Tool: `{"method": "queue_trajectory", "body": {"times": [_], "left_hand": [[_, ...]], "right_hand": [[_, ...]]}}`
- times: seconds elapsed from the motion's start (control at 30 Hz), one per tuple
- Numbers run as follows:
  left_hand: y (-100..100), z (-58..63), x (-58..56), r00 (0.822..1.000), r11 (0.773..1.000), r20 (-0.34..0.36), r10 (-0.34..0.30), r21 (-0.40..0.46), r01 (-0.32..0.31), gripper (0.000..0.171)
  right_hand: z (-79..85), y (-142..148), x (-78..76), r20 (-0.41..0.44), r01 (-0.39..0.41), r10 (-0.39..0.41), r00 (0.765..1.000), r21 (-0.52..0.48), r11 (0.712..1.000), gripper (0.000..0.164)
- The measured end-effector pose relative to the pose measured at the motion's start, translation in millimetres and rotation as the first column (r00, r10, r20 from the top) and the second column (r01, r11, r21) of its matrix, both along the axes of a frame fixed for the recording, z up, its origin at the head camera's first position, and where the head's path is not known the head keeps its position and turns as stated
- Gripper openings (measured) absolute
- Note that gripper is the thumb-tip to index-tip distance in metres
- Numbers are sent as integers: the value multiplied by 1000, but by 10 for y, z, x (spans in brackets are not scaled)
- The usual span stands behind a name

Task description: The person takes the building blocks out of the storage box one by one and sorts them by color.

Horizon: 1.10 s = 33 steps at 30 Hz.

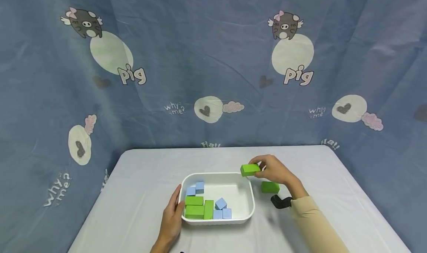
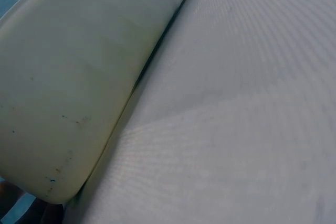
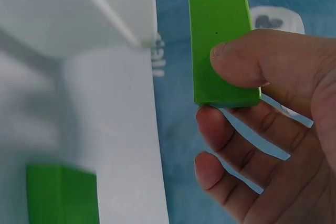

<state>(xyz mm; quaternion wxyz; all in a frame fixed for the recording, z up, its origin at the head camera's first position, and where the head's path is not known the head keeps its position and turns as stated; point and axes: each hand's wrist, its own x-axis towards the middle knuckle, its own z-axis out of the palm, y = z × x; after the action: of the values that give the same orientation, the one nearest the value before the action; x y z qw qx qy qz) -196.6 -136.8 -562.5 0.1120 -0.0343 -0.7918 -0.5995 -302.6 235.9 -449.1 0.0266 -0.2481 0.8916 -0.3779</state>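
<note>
In the head view, my right hand (image 1: 273, 169) pinches a green rectangular block (image 1: 249, 170) above the tray's far right corner. The right wrist view shows the thumb pressed on this green block (image 3: 218, 30), with fingers behind it. A white tray (image 1: 233, 222) stands on the table with several green blocks (image 1: 194, 212) and blue cubes (image 1: 199, 187) inside, mostly left and near. My left hand (image 1: 171, 219) holds the tray's left side, fingers along the outer wall and thumb at the rim. The left wrist view shows mainly the tray's outer wall (image 2: 79, 77).
Another green block (image 1: 270, 187) lies on the white table (image 1: 143, 193) just right of the tray, under the right forearm. A black strap end (image 1: 281, 201) sticks out from the right wrist. Behind the table hangs a blue printed cloth (image 1: 160, 41).
</note>
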Motion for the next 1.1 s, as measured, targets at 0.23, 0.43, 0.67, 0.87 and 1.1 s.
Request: {"method": "queue_trajectory", "body": {"times": [0.23, 0.43, 0.67, 0.87, 1.1], "left_hand": [[-33, 38, 0, 1000, 1000, -6, -3, 2, 4, 53], [-33, 37, 20, 1000, 1000, 9, 1, 4, -1, 53], [-24, 34, 36, 1000, 1000, 26, -3, -11, 4, 54], [-5, 20, 31, 1000, 1000, 12, -5, -17, 5, 54], [17, 23, 9, 1000, 1000, -11, -6, -6, 6, 53]], "right_hand": [[15, 236, 29, 30, 85, -86, 996, 11, 996, 35], [-33, 421, 81, 31, 118, -118, 993, 21, 993, 36], [-67, 689, 160, 46, 168, -169, 985, 35, 985, 37], [-111, 927, 223, 56, 217, -220, 974, 55, 975, 38], [-194, 1167, 315, 30, 265, -267, 963, 53, 963, 37]]}}
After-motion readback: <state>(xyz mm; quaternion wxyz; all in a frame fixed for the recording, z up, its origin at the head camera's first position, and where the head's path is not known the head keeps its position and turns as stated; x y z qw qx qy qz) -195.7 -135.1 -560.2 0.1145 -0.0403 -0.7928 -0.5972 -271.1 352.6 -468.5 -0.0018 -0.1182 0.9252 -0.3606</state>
